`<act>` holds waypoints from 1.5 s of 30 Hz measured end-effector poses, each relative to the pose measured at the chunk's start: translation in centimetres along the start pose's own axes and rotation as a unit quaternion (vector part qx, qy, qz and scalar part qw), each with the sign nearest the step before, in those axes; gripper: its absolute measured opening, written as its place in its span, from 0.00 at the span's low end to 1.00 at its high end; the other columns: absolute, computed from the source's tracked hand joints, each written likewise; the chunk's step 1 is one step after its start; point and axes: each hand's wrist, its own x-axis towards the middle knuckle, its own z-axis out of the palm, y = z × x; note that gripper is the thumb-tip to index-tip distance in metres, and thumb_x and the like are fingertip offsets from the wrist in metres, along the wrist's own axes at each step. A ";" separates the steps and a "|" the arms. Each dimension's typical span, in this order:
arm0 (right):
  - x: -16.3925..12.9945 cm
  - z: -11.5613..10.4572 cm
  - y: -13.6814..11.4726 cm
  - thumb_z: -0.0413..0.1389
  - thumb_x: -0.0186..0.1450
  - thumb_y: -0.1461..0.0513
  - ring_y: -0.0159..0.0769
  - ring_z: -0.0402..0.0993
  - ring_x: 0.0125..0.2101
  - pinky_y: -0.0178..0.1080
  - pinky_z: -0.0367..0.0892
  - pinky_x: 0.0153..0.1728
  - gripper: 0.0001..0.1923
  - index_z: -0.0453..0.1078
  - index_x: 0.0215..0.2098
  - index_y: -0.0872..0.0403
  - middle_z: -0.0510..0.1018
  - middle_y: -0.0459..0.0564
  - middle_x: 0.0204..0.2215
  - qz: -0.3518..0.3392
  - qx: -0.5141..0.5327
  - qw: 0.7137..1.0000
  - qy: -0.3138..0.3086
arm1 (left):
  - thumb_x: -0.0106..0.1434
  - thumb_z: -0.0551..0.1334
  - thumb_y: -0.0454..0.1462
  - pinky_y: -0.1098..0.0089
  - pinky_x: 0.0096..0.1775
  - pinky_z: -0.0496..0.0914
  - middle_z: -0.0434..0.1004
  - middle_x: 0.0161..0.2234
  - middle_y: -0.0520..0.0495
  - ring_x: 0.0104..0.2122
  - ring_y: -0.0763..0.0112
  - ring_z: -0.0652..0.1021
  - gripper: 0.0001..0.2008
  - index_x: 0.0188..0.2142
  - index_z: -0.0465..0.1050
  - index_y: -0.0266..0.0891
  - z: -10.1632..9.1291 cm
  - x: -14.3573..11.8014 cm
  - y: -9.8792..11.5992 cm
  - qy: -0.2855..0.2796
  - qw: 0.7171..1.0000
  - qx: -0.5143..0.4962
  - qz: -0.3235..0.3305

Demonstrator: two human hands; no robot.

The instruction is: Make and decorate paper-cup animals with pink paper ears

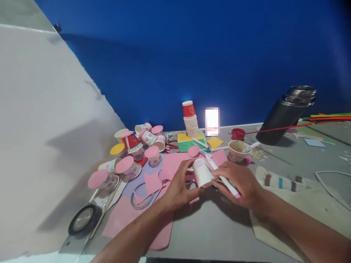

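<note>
A white paper cup [202,174] lies tilted in the fingers of my left hand [178,186]; a small pink window-like drawing shows on its side. My right hand [241,180] grips a white marker [225,181] with a pink end, and its fingertips are close against the cup. Whether the marker's tip touches the cup is hard to tell. Beneath and left of my hands lie cut sheets of pink paper [161,233]. A pink paper disc [193,151] rests just beyond the cup.
Several decorated cups with pink tops [128,167] crowd the left. Behind stand a cup stack [191,126] and, at right, a black flask [285,117]. A patterned cup [238,151] holds a marker. Beige cloth [290,208] lies right; a tape roll [85,220] lies left.
</note>
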 end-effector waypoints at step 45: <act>-2.4 4.2 4.6 0.56 0.64 0.64 0.46 0.78 0.42 0.51 0.68 0.49 0.07 0.75 0.39 0.51 0.83 0.54 0.40 0.421 0.113 0.899 -0.038 | 0.56 0.70 0.36 0.53 0.57 0.72 0.68 0.62 0.40 0.57 0.54 0.76 0.35 0.61 0.61 0.47 -1.2 1.1 -0.4 0.247 0.963 0.051 -0.094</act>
